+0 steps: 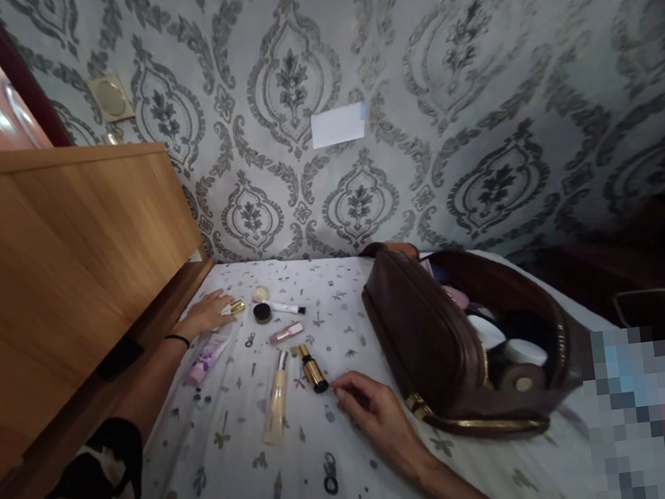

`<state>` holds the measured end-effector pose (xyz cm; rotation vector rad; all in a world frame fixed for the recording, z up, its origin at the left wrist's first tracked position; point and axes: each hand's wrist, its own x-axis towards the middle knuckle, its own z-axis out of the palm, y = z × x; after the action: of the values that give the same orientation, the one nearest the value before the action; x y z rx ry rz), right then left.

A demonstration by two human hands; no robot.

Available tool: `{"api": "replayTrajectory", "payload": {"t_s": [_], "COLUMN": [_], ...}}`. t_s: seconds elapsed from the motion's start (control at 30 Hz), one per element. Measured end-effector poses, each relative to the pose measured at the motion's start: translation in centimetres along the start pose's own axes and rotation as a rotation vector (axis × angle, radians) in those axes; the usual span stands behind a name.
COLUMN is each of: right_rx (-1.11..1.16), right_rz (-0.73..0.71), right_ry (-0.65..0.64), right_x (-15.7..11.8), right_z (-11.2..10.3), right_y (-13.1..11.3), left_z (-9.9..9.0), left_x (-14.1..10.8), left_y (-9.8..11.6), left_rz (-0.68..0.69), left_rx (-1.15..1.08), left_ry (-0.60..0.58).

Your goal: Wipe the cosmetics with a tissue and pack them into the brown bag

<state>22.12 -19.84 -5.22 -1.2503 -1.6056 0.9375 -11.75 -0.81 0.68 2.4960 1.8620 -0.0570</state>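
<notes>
My left hand lies at the far left of the patterned cloth, its fingers and thumb around a small gold-and-white item; the kind is unclear. My right hand rests on the cloth with loosely curled fingers. Its fingertips are close beside the black end of a gold-and-black cosmetic bottle, and nothing shows in its grasp. Left of this lies a beige cosmetic tube. Farther back are a pink lip gloss tube, a round black-lidded jar and a makeup brush.
A pink-and-purple tube lies beside my left forearm. On the right stands an unzipped brown cosmetic bag with white-lidded containers inside. A wooden cabinet borders the left side; a patterned wall rises behind.
</notes>
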Motion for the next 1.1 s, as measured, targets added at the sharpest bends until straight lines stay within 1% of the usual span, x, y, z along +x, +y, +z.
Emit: {"api": "replayTrajectory", "payload": {"t_s": [0.2,0.33,0.5,0.6,0.67,0.73,0.77,0.83,0.93,1.0,1.03,1.1], "right_rx": [0.022,0.018,0.019,0.021,0.033,0.057,0.084,0.189,0.492,0.710,0.791,0.862], "right_rz": [0.007,0.008,0.011,0.007,0.000,0.000,0.008,0.043,0.127,0.178,0.200,0.238], "right_ry": [-0.017,-0.017,-0.007,-0.003,-0.003,0.002,0.001,-0.024,-0.118,-0.185,-0.211,-0.211], "right_x": [-0.1,-0.1,-0.1,-0.1,-0.2,-0.3,-0.4,-0.6,-1.2,-1.7,-2.0,-2.7], "right_z": [0.0,0.0,0.1,0.1,0.0,0.1,0.2,0.6,1.4,1.8,1.9,1.7], "right_y": [-0.4,-0.2,-0.2,-0.2,-0.2,-0.5,-0.8,-1.8,-3.9,-4.9,-5.2,-5.1], "left_z": [0.8,1.0,0.7,0.0,-0.6,-1.3,-1.5,-1.7,-1.4,-1.1,-1.0,-0.8], "left_x": [-0.4,-0.6,-1.1,-1.2,-1.5,-2.2,-2.7,-4.3,-7.3,-9.3,-10.1,-11.3], "left_y": [2.1,3.4,4.3,5.0,6.0,7.7,8.9,11.9,17.3,20.4,21.5,22.9], "left_rz": [0.082,0.065,-0.023,-0.103,-0.139,-0.136,-0.121,-0.076,0.030,0.154,0.185,0.215], "left_rx": [0.022,-0.009,-0.147,-0.292,-0.408,-0.531,-0.591,-0.701,-0.834,-0.951,-0.944,-0.917], "left_ry": [0.036,0.101,0.259,0.384,0.462,0.512,0.523,0.524,0.523,0.495,0.475,0.456]}}
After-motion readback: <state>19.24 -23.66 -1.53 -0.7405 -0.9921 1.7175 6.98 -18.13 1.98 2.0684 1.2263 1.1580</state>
